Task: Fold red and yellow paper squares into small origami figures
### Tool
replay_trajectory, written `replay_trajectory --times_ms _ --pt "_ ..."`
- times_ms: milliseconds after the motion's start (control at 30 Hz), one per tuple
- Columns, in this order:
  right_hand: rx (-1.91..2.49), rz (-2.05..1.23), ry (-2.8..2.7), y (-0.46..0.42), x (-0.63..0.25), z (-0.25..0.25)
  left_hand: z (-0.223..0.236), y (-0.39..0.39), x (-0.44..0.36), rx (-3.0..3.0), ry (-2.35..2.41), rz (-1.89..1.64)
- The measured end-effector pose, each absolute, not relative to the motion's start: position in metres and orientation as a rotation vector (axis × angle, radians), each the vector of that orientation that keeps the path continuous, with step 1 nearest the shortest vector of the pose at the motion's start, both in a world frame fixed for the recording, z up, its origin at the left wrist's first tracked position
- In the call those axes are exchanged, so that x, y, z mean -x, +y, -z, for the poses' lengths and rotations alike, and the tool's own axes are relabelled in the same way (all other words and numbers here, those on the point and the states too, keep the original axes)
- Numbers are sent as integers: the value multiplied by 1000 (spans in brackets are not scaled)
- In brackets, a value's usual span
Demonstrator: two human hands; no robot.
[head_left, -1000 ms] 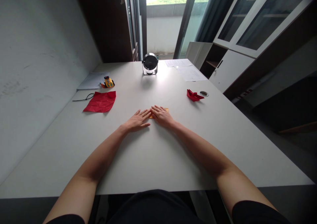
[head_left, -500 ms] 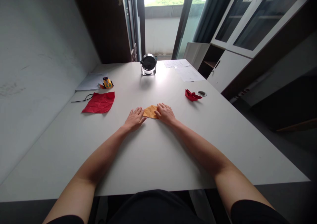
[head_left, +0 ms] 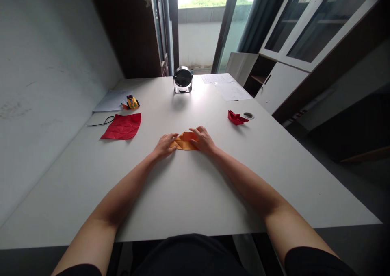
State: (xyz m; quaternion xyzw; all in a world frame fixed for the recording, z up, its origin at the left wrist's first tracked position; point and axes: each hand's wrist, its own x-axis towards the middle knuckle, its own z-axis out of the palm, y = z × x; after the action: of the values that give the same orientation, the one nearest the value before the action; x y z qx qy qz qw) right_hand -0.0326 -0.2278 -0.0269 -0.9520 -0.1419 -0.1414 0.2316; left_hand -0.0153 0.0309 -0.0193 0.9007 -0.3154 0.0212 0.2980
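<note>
A folded piece of orange origami paper lies at the middle of the white table, with creases and a raised flap along its far side. My left hand grips its left end, thumb at the near edge and fingers curled at the far edge. At the right end, my right hand has its fingers bent over the raised part and closes on it. The palms and fingers cover both ends of the paper.
A creased red sheet lies left beside a black cable tie. Behind it are a yellow tape measure and papers. A red folded paper boat sits right, near a cable hole. A round black device stands at the back.
The orange paper has gone from lying flat under both hands to having its far side lifted. My fingers have curled from outstretched to gripping its ends.
</note>
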Motion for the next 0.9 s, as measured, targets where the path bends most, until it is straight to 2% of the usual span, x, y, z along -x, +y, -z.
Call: replay_trajectory --times_ms 300,500,667,900 --pt "2177 560 -374 -221 42 14 21 34 8 -2244 -697 -52" --pt "1841 368 -249 -225 35 18 11 37 11 -2205 -521 -345" --pt "1988 460 -402 -220 45 9 0 39 19 -2302 -504 -583" --pt "2311 430 -668 -212 54 3 8 39 16 -2380 -559 -514"
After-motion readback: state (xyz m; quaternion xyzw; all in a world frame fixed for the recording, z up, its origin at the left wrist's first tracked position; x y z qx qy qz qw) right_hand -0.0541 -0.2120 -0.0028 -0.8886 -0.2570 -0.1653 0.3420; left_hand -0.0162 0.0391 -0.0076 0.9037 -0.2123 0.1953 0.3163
